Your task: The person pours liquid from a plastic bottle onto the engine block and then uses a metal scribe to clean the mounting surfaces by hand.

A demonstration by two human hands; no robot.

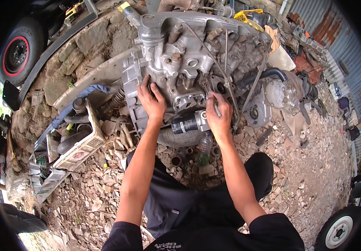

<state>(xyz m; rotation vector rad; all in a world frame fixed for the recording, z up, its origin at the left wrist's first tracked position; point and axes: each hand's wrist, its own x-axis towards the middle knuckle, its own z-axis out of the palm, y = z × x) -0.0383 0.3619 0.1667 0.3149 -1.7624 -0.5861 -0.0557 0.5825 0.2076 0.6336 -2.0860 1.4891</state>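
A large grey metal engine [191, 62] lies in front of me, its cast side facing up. My left hand [151, 99] rests on its left part, fingers apart and holding nothing. Near the middle, my right hand [219, 113] is closed round a slim metal tool [218, 109], whose far end reaches toward the engine beside a round port [220, 87]. The tip is too small to make out, so its kind is unclear. Just left of my right hand, a black cylindrical oil filter [184, 125] sticks out from the engine. A flat flange with openings [185, 102] sits between my hands.
A tyre [180, 138] lies under the engine's near side. A clear plastic bottle [204, 147] stands between my knees and the engine. At left is a white crate [74, 150] with hoses and parts. A round-ended housing [276, 94] sits at right on broken stone ground [306, 167].
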